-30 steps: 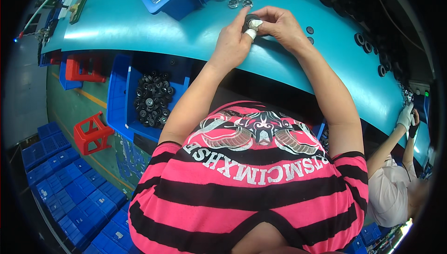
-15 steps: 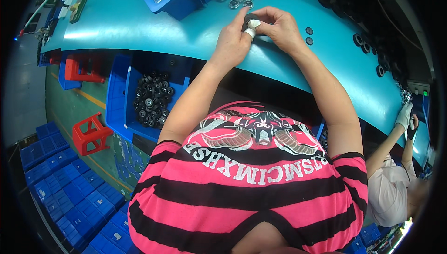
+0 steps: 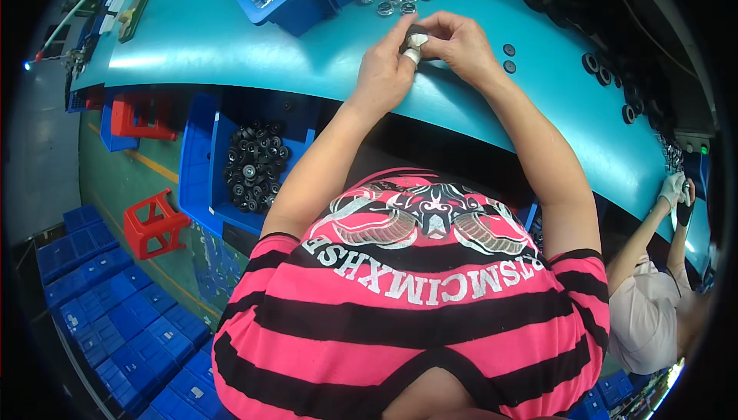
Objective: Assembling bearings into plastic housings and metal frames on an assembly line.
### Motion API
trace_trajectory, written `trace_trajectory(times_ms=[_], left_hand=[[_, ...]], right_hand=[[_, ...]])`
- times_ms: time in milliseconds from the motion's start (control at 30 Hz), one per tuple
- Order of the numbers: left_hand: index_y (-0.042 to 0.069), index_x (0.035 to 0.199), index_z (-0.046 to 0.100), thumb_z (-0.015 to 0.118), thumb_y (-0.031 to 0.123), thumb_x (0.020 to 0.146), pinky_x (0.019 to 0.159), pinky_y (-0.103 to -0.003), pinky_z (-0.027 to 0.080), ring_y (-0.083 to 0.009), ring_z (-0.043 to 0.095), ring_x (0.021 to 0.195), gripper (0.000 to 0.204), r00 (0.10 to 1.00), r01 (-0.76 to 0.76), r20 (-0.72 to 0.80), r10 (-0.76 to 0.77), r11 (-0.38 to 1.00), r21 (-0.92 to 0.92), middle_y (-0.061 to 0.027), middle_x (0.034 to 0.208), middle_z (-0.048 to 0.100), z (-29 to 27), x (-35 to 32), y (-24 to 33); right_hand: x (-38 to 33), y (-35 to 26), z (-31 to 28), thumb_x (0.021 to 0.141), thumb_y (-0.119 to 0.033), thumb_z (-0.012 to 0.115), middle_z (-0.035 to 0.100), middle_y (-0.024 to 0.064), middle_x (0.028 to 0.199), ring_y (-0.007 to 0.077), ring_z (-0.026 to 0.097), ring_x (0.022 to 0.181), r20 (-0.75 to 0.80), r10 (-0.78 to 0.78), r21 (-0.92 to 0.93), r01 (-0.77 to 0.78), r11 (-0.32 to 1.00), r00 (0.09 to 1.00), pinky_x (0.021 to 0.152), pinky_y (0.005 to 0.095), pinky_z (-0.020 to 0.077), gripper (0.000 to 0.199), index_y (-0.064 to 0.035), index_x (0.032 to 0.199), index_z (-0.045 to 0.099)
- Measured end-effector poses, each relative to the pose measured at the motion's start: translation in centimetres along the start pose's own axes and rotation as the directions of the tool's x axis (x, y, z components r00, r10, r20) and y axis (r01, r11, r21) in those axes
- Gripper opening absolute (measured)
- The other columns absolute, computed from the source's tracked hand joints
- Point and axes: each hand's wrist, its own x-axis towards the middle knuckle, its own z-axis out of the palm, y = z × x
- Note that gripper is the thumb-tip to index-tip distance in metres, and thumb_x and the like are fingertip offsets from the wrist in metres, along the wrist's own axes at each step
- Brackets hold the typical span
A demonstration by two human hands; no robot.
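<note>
My left hand [image 3: 384, 70] and my right hand [image 3: 466, 48] meet over the turquoise table [image 3: 307, 66], closed around one small black wheel [image 3: 417, 29]. Fingers cover most of the wheel, so its far side is hidden. White wrapping [image 3: 416, 40] covers thumb tips where the hands meet. Just beyond my fingers lie several shiny clear-and-black wheel hubs [image 3: 407, 8]. Two small black rings [image 3: 509, 50] rest on the table to the right of my right hand.
A blue bin [image 3: 296, 12] of shiny hubs stands at the back. Black tyres [image 3: 598, 66] pile up on the right. Below the table edge, another blue bin [image 3: 223, 216] holds black wheels. A red stool [image 3: 154, 224] stands left; a co-worker's gloved hand [image 3: 673, 188] is far right.
Both hands stay in nearly the same place, with the fingers shifting slightly around the black wheel. The view has moved a little. The co-worker's hands have shifted slightly.
</note>
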Motion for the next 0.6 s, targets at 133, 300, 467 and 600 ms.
trace_trajectory(times_ms=[133, 300, 467, 600], left_hand=[[0.008, 0.148, 0.048, 0.056, 0.000, 0.091, 0.060, -0.024, 0.049, -0.0078, 0.057, 0.071, 0.057, 0.997, 0.081, 0.048, -0.068, 0.922, -0.378, -0.0050, 0.108, 0.068, -0.5, 0.1, 1.2], [0.008, 0.147, 0.048, 0.057, -0.001, 0.092, 0.057, -0.022, 0.048, -0.0068, 0.058, 0.073, 0.056, 0.981, 0.191, 0.139, -0.137, 0.820, -0.540, -0.0047, 0.110, 0.068, -1.4, 0.1, 0.6], [0.008, 0.146, 0.049, 0.062, 0.001, 0.094, 0.058, -0.021, 0.049, -0.0071, 0.061, 0.079, 0.054, 0.987, 0.160, 0.107, -0.123, 0.849, -0.503, -0.0045, 0.114, 0.068, -0.9, -0.1, 0.8], [0.008, 0.145, 0.049, 0.063, 0.002, 0.095, 0.059, -0.021, 0.049, -0.0064, 0.061, 0.081, 0.052, 0.991, 0.134, 0.093, -0.102, 0.865, -0.484, -0.0034, 0.114, 0.068, -0.7, -0.3, 0.7]], right_hand=[[0.1, -0.5, -1.4, 0.089, -0.018, 0.074, 0.072, 0.0098, 0.103, 0.0153, 0.070, 0.086, 0.219, 0.125, 0.403, -0.206, 0.892, 0.968, 0.081, 0.0272, 0.0576, 0.037, 0.0020, 0.120, 0.068], [0.2, -1.0, -2.0, 0.096, -0.015, 0.069, 0.070, 0.0132, 0.112, 0.0160, 0.072, 0.092, 0.290, 0.110, 0.482, -0.244, 0.842, 0.951, 0.088, 0.0257, 0.0591, 0.041, 0.0055, 0.130, 0.061], [0.2, -0.7, -2.0, 0.097, -0.013, 0.066, 0.071, 0.0129, 0.111, 0.0147, 0.072, 0.091, 0.301, 0.088, 0.467, -0.227, 0.854, 0.949, 0.086, 0.0248, 0.0590, 0.038, 0.0047, 0.129, 0.062], [0.1, -0.7, -2.1, 0.096, -0.012, 0.066, 0.071, 0.0115, 0.108, 0.0135, 0.071, 0.090, 0.296, 0.063, 0.455, -0.198, 0.868, 0.953, 0.084, 0.0245, 0.0586, 0.035, 0.0031, 0.128, 0.063]])
